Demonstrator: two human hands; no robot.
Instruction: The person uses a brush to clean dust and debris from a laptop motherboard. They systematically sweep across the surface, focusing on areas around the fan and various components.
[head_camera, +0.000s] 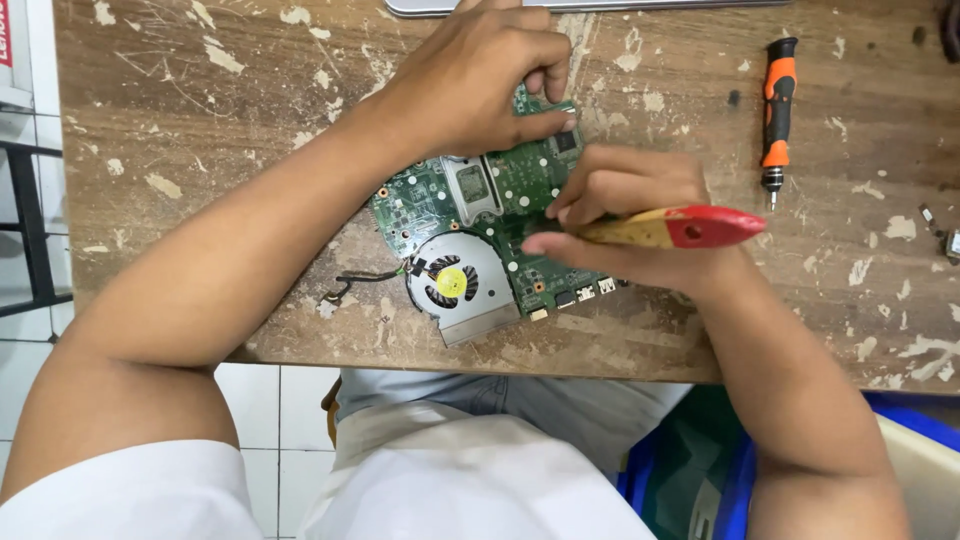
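Centre: green circuit board (500, 205) on worn wooden tabletop (200, 130)
Board's near corner: round cooling fan (455, 283)
Right: orange-and-black screwdriver (777, 112), well apart
Far edge: grey laptop (560, 6)

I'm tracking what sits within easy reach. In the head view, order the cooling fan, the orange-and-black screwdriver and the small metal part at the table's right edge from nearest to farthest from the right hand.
1. Cooling fan, just left of the right hand.
2. Orange-and-black screwdriver, up and to the right.
3. Small metal part, far right edge.
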